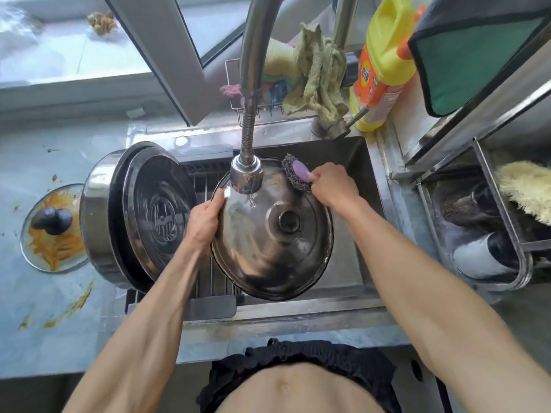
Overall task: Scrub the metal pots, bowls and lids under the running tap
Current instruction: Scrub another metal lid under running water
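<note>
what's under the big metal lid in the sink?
Under the metal lid: drain rack bars at its left edge and bare sink floor to its right. Whatever lies directly beneath is covered.

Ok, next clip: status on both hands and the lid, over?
Left hand grips metal lid by its rim. Right hand holds steel-wool scrubber on lid's far edge. Tap running onto lid. Nothing obstructing.

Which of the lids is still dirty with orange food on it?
The glass lid with the dark knob, flat on the counter left of the sink. The metal lid under the tap looks clean, as does the one propped in the pot.
</note>
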Available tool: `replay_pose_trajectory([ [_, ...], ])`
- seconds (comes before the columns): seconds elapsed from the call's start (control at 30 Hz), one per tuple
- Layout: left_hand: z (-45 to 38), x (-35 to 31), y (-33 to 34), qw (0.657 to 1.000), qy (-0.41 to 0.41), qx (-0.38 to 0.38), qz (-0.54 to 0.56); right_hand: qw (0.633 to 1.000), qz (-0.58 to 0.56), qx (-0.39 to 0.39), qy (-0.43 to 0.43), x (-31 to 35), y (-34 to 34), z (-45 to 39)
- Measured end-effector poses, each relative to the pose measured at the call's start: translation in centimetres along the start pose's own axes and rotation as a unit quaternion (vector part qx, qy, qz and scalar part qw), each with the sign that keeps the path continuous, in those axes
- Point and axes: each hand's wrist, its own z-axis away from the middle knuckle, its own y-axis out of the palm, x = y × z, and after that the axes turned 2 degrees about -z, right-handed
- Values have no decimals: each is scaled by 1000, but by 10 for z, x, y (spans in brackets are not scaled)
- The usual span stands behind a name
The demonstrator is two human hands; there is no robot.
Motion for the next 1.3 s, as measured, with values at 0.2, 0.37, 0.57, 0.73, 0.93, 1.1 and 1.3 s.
replay_pose_trajectory([
  [0.2, 5, 7, 8, 991, -63, -41, 114, 997, -21, -4, 76, -47, 7, 13],
  [0.37, 5, 15, 14, 968, -88, -64, 228, 990, -75, -5, 121, -70, 33, 57],
  [0.57, 16, 14, 27, 958, -98, -137, 234, 999, -14, 11, 50, -60, 50, 112],
  [0.73, 32, 15, 46, 954, -72, -223, 187, 988, 38, -38, -142, -40, 71, 148],
  [0.93, 61, -4, 58, 976, 23, -207, 60, 961, 39, -91, -258, 4, 65, 149],
  [1.1, 71, -4, 49, 991, 101, -93, -7, 954, 80, -107, -268, 40, 31, 118],
  [1.3, 61, 5, 33, 985, 160, -46, -53, 977, 79, -82, -182, 53, 2, 60],
])
